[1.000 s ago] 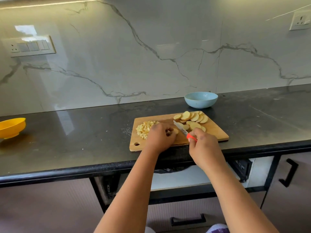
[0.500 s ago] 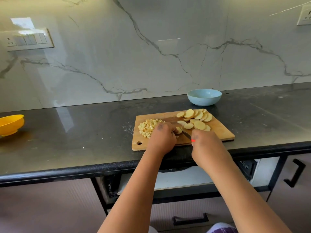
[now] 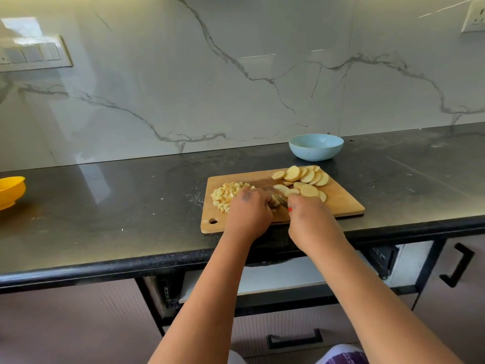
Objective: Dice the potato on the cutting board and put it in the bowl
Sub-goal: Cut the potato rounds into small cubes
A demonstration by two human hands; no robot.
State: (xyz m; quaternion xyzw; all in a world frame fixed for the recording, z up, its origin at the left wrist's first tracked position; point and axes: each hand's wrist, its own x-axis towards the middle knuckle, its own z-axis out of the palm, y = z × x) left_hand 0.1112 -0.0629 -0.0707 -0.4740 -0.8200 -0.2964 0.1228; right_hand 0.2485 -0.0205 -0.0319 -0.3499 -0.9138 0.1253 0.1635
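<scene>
A wooden cutting board [image 3: 341,203] lies on the black counter. On its left part sits a heap of diced potato [image 3: 225,194]; round potato slices [image 3: 305,178] are spread over its far right part. My left hand [image 3: 249,211] curls its fingers over a few slices [image 3: 275,200] at the board's middle. My right hand [image 3: 307,216] grips a knife with an orange handle [image 3: 290,209], its blade [image 3: 282,199] down on those slices. A light blue bowl [image 3: 316,147] stands empty just behind the board.
A yellow bowl [image 3: 10,191] sits at the counter's far left. The marble wall carries a switch panel [image 3: 34,55] at left and a socket [image 3: 475,17] at top right. Drawers and cabinet handles lie below the counter edge.
The knife blade has dropped from a raised tilt down onto the slices under my left hand. My right hand now hides most of the orange handle. The camera has shifted slightly.
</scene>
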